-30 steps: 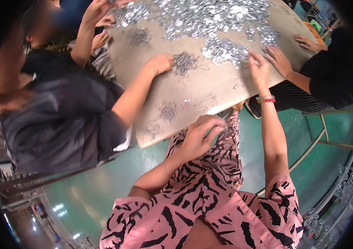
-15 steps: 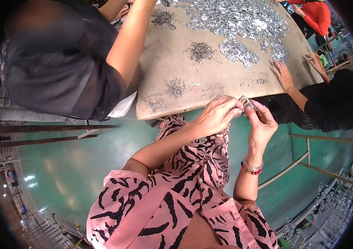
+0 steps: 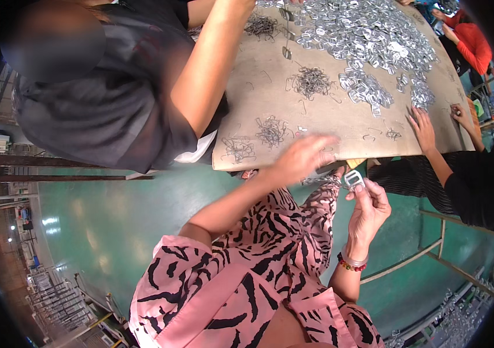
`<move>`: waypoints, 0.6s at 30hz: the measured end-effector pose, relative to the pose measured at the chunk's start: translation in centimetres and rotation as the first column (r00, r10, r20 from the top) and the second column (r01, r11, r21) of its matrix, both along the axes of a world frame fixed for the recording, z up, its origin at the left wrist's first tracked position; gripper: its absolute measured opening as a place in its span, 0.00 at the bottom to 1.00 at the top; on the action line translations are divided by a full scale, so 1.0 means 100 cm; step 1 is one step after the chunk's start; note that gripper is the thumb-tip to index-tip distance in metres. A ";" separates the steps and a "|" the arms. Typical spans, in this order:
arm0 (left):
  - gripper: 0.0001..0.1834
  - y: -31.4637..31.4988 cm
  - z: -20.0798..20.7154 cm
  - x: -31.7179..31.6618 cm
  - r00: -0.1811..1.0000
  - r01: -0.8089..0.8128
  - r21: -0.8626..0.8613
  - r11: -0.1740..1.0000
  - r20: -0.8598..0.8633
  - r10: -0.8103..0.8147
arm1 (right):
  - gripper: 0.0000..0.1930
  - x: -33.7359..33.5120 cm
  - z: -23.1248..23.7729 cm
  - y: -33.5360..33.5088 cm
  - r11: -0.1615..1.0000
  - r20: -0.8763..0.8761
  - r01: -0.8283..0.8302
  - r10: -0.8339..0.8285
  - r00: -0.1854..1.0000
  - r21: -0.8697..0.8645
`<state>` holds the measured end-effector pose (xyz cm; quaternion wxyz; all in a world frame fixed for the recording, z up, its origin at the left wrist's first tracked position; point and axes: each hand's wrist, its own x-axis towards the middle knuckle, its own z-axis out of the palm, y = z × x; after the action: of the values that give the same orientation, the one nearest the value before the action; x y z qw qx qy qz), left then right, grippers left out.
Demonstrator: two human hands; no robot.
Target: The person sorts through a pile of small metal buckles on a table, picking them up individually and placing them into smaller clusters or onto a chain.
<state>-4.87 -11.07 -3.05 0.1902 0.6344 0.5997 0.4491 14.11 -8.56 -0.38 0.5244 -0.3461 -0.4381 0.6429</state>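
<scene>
My right hand [image 3: 370, 211] holds a small silver metal buckle [image 3: 352, 179] with slots in it, pinched between thumb and fingers just off the table's near edge. Smeared by motion, my left hand [image 3: 308, 158] is over that edge, to the left of the buckle; whether its fingers hold anything is not visible. Closest to it on the table lie two loose heaps of bent wire hooks, one heap [image 3: 272, 131] and another heap [image 3: 238, 151] by the near left corner. A few single hooks [image 3: 370, 137] lie farther right.
A large pile of silver buckles [image 3: 374, 35] covers the table's [image 3: 258, 98] far side. More wire hooks [image 3: 310, 82] sit mid-table. A co-worker's arm [image 3: 203, 87] reaches in at left; another person's hand [image 3: 422, 123] rests at right. Metal rails [image 3: 397, 264] stand right of my legs.
My hands have come apart. The left has moved away to the left, while the right keeps the buckle, now lower and more exposed. The whole view has shifted, with the table sitting farther right.
</scene>
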 end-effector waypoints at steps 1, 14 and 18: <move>0.15 0.012 0.001 -0.019 1.000 0.004 -0.049 0.999 -0.027 -0.005 | 0.08 0.002 0.001 -0.001 1.000 0.007 -0.025 0.025 1.000 -0.016; 0.09 0.080 -0.041 -0.114 0.725 -0.059 -0.258 0.964 -0.676 -0.136 | 0.08 0.013 0.000 0.003 0.999 0.081 -0.036 0.038 0.996 -0.031; 0.07 0.069 -0.040 -0.102 0.771 -0.047 -0.163 0.986 -0.633 -0.068 | 0.07 0.017 0.003 0.002 0.999 0.093 -0.018 0.015 0.996 0.032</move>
<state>-15.11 -4.21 -7.02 0.0318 0.7336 0.6610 0.1546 15.86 -8.34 -0.04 0.5038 -0.3630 -0.4754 0.6233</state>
